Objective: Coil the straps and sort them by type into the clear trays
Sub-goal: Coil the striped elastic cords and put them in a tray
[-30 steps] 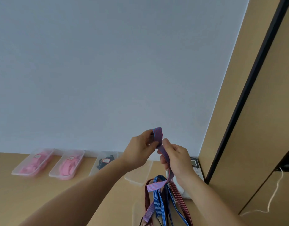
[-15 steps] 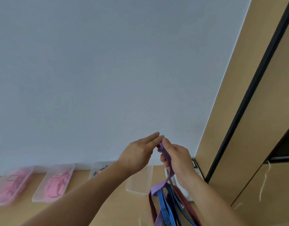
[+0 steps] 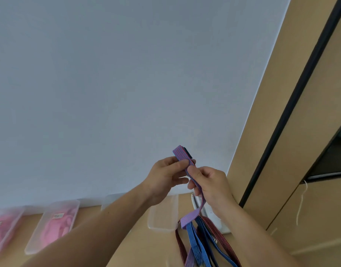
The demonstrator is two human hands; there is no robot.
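**Purple strap: coil started, nothing trayed from this batch yet**

Both hands were raised in front of the pale wall, above the table (image 3: 146,247). The left hand (image 3: 165,176) gripped the folded start of the purple strap (image 3: 182,155). Its fingers were curled round the band, and the first fold stood up above the knuckles. The right hand (image 3: 210,186) pinched the same strap just below, with thumb and fingers closed on it. The free tail ran down past that wrist and hung toward the loose straps on the table.

Progress (judgement): only a fold or two appeared wound, and most of the length hung free, so this coil was at an early stage.

Done, as far as visible:
- Two clear trays at the left, the far-left tray (image 3: 19,212) and the second tray (image 3: 33,247), each held pink straps. Blur prevented checking how neatly these were coiled.

Left to do:
- The empty tray (image 3: 162,218) sat just beside the loose straps with nothing in it.
- Another tray (image 3: 110,202) was mostly hidden behind the left forearm, and its contents could not be read.
- A blue strap (image 3: 194,239) and a dark red strap (image 3: 217,233) lay uncoiled and overlapping. The frame edge cut them off, so the count was uncertain.
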